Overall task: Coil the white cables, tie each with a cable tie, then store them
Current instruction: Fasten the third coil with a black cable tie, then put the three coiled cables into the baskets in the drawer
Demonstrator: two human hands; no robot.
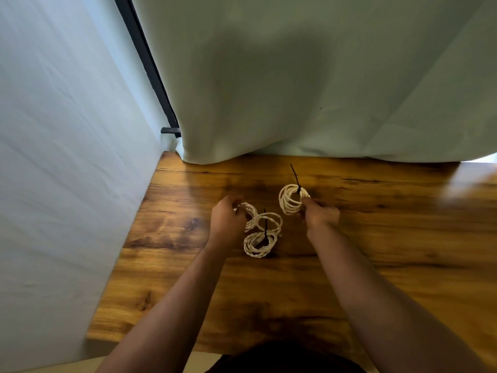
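Storage stage, likely. Grips tied coil (291, 200) in right hand (321, 214), tie (295, 179) tail upward, toward table's (376, 238) far edge. Clutches second coil (250, 215) in left hand (227, 219). Leaves third coil (259, 244) flat between wrists. Holds hands apart, one bundle each, probably for carrying.

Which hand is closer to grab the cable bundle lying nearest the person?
Probably the left hand: the nearest coil lies right beside its wrist, though it grips the left coil too. The right hand is farther off, gripping the far coil.
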